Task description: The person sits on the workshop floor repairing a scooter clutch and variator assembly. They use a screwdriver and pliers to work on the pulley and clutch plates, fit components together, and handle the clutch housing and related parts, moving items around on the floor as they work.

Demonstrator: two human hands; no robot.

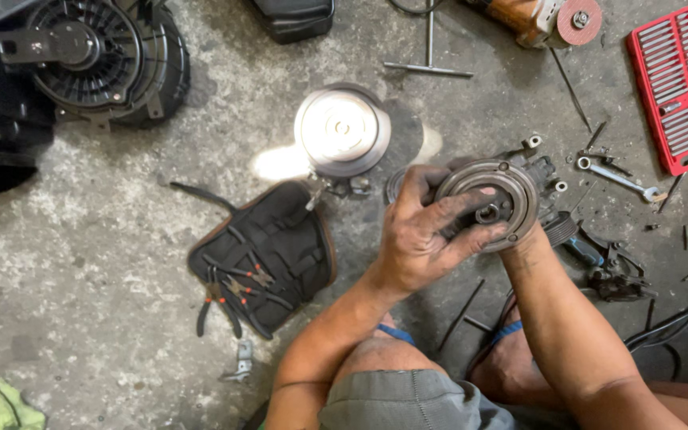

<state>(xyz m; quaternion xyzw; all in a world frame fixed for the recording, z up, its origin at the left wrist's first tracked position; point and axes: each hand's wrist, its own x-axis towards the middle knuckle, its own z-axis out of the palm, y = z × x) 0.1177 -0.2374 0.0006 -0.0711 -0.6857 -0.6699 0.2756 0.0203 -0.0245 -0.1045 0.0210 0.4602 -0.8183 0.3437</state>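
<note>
Gripping ring [487,203] over floor [81,263], held level | left hand [420,231] clamped across its face; right hand [519,239] beneath, hidden, grip unclear | disc [342,130], plier pouch [264,255] beside.

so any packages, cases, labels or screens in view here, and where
Red socket case: top right on the concrete floor, open, rectangular, rows of silver sockets.
Black tool pouch: centre left, unrolled, orange edging, pliers tucked in.
No labels, signs or screens show.
</note>
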